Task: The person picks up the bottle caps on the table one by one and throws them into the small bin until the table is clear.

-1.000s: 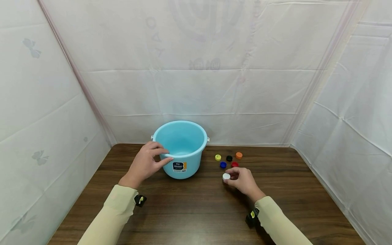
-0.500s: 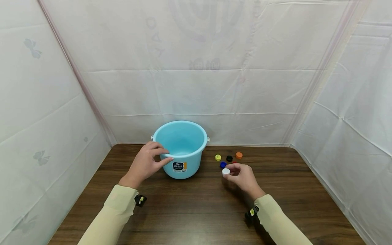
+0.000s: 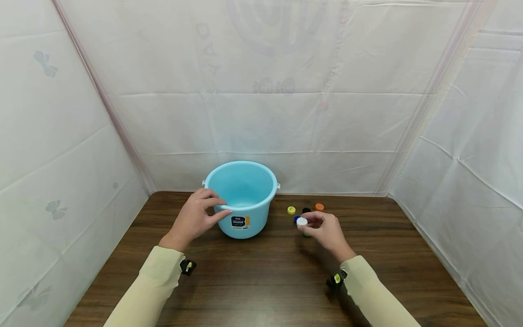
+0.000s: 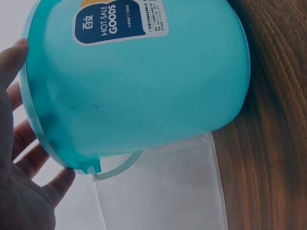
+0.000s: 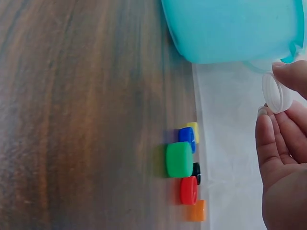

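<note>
A light blue bucket (image 3: 260, 217) stands upright at the back of the table. My left hand (image 3: 194, 220) holds its near-left rim, thumb on the outside and the other fingers over the edge; the left wrist view shows this hand (image 4: 26, 179) along the rim beside a printed label (image 4: 120, 21). To the right of the bucket, my right hand (image 3: 327, 231) pinches a white bottle cap (image 3: 302, 222) between thumb and fingertips. In the right wrist view the white cap (image 5: 277, 93) is raised off the table, its hollow side partly showing.
Below the right hand lie a green cap (image 5: 179, 159), a blue cap (image 5: 187, 139), a red cap (image 5: 189, 190) and a black cap (image 5: 196, 173). A yellow cap (image 3: 291, 210) and an orange cap (image 3: 319, 207) sit farther back. White sheeting (image 3: 347, 172) walls the dark wooden table (image 3: 261, 281).
My right hand has lifted the white cap off the table and moved it slightly away from me, uncovering a green cap beneath. The left hand and bucket have stayed in place.
</note>
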`<state>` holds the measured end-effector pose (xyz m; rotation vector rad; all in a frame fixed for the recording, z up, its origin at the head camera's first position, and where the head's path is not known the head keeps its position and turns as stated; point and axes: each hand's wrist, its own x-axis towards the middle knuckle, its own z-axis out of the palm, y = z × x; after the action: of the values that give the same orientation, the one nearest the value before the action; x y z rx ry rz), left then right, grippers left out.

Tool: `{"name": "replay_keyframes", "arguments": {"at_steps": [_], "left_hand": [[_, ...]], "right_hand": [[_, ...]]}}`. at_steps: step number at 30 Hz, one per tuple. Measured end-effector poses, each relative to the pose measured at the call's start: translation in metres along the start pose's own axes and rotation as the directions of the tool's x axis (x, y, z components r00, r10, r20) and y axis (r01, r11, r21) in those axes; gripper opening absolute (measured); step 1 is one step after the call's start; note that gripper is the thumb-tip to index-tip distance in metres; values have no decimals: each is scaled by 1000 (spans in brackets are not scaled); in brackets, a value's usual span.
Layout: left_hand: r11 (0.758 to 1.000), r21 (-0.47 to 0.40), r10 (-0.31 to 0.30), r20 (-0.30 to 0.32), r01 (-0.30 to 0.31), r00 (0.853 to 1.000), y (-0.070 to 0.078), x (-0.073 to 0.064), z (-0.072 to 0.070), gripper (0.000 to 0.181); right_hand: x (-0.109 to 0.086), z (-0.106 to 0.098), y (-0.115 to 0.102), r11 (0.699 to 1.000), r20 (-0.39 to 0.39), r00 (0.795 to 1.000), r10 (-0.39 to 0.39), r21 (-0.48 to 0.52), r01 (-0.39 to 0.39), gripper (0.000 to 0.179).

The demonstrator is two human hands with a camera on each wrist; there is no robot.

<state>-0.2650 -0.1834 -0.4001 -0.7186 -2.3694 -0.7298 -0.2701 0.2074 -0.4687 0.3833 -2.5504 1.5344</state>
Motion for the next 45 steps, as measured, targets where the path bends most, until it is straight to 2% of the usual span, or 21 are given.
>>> {"name": "replay_keyframes", "arguments": {"at_steps": [15,24,45], "left_hand": [[1000,-2,-2,3,2,1000,1,0,0,23],[1000,-9,-4,6,4,1000,1,0,-1,24],[1000,-9,12,-13,-12,1000,0,-1,0,23]], "right_hand": [[12,-5,-20,999,-23,999,-43,0,43,32],[18,-9,-34,996,-9,997,-73,47,74,32],[32,-8,-59,994,3,995,-102,43,102,38]]}}
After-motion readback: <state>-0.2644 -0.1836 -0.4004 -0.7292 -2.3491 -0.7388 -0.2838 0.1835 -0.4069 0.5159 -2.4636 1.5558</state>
